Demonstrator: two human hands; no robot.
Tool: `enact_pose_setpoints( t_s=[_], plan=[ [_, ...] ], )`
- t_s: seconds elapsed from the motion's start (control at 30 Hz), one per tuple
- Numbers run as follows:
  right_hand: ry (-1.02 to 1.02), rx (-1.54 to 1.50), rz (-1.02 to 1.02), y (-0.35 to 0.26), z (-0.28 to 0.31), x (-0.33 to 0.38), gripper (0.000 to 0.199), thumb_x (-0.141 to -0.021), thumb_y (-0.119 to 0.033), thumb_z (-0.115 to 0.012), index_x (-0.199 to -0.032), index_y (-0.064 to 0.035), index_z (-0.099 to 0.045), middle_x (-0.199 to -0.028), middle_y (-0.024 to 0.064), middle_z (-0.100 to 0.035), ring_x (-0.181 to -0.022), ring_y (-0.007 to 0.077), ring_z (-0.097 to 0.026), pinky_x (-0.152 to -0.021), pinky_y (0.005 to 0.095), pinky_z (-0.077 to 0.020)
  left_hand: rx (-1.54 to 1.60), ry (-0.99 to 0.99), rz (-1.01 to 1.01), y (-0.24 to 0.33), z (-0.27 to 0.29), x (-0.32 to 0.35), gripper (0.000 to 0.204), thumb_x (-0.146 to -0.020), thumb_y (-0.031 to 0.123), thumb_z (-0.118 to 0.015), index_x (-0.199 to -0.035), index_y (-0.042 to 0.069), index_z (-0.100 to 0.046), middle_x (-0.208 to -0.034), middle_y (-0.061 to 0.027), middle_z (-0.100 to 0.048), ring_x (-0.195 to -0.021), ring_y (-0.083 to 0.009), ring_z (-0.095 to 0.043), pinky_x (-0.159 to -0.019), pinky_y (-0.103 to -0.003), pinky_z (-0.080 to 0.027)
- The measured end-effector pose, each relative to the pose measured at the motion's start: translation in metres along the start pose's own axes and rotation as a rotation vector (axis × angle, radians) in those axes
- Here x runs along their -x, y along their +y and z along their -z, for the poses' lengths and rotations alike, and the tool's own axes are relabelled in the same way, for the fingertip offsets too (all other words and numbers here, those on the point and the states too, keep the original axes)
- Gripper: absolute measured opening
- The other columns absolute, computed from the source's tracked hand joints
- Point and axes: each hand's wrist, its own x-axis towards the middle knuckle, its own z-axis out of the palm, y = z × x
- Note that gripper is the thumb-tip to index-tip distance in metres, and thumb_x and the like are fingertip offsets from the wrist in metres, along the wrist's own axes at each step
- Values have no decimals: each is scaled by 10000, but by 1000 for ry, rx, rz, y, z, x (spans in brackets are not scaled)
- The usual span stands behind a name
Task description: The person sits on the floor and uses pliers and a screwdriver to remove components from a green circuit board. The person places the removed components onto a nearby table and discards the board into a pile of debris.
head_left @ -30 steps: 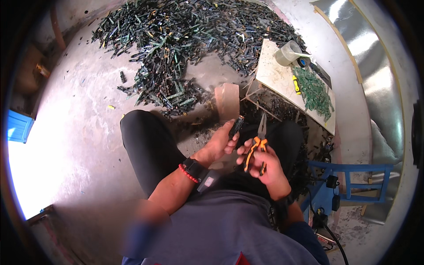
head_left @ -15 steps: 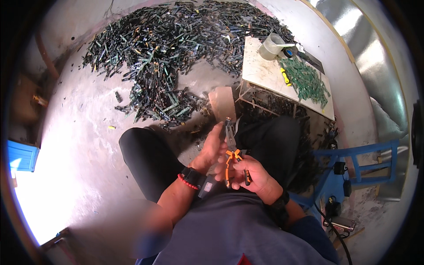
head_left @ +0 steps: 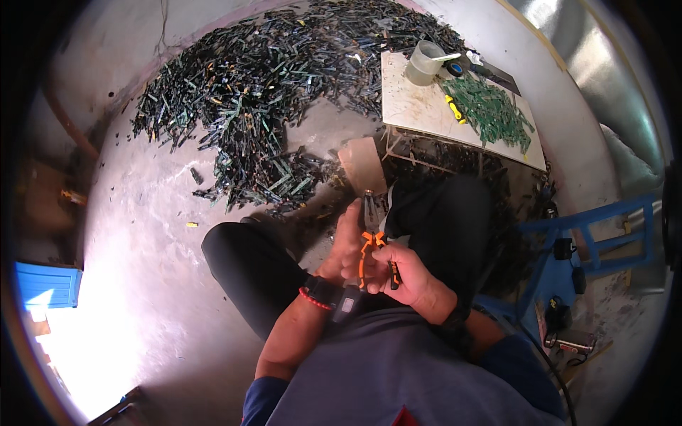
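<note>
My right hand (head_left: pixel 413 273) is closed round the handles of a pair of pliers (head_left: pixel 369 240) with orange and black grips, their jaws pointing away from me. A small brownish piece (head_left: pixel 368 192) shows at the jaw tips. Close along the left side of the pliers is my left hand (head_left: pixel 344 241), seen edge-on, its thumb side up beside the jaws. It looks closed, and what it holds is hidden. Both hands are between my knees, over a brown cardboard piece (head_left: pixel 361 165) on the floor.
A large heap of dark strips (head_left: pixel 249 106) covers the far floor. At the far right, a low white-topped table (head_left: pixel 398 99) bears a clear measuring jug (head_left: pixel 424 64), a yellow-handled tool (head_left: pixel 455 109) and a pile of green strips (head_left: pixel 490 113). A blue chair (head_left: pixel 543 277) stands at right.
The view has shifted slightly. My hands and the pliers stay together between my knees, with the same grip on the handles.
</note>
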Motion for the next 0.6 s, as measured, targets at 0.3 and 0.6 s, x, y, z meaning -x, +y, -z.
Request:
enact_pose_setpoints(
  t_s=[0.3, 0.6],
  plan=[
    [67, -81, 27, 6, -6, -8, 250, -844, -166, -459, -1047, -42, -536, -921, 94, -606, -804, 208, -583, -507, 251, -417, -392, -201, -303, -48, 22, 7, 792, -774, 268, -596, -1417, 21, -205, -1258, -187, -403, -1131, -328, -412, -978, -373, -330],
    [51, -72, 30, 8, 8, -11, 218, -823, -176, -453, -970, -37, -536, -857, 104, -607, -671, 178, -567, -385, 215, -341, -167, -124, 38, -22, 9, -2, 604, -770, 401, -553, -1160, 10, -308, -948, -144, -467, -822, -279, -442, -738, -370, -374]
  ],
)
